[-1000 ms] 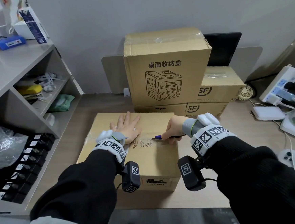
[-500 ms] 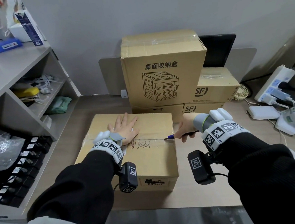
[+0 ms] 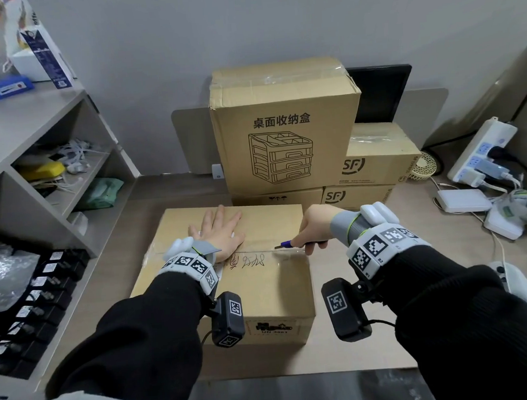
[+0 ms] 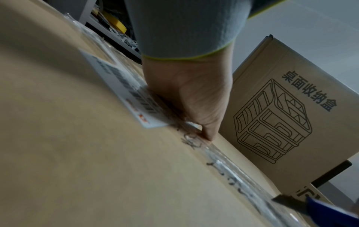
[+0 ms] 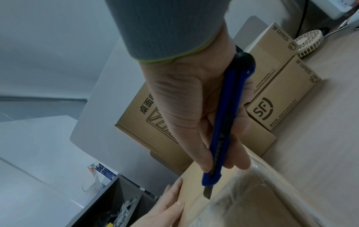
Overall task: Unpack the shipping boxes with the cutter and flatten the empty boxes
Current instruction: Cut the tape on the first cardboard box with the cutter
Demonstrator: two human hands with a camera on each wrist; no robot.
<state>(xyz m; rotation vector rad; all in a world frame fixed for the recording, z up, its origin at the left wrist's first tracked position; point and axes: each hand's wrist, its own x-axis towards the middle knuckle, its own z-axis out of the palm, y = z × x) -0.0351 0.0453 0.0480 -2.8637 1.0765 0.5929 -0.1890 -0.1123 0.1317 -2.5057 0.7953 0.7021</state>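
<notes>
You're at the tape-slitting step on the front box (image 3: pixel 231 284), which sits on the desk w/ its flaps not yet lifted. Left hand (image 3: pixel 219 231) lies flat, fingers spread, pinning the lid. Right hand (image 3: pixel 313 227) grips the blue cutter (image 5: pixel 226 122), blade at the seam's right end. Next, I'd say: finish the cut, then lift flaps.

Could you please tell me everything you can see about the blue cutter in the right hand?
The cutter is a slim snap-off knife with a blue, plastic-looking body, a black end cap and a black slider track. A short dark blade is extended. The right hand grips it, fingers curled round the handle. The blade tip points at the clear tape seam on top of the nearest box, near its right edge.
</notes>
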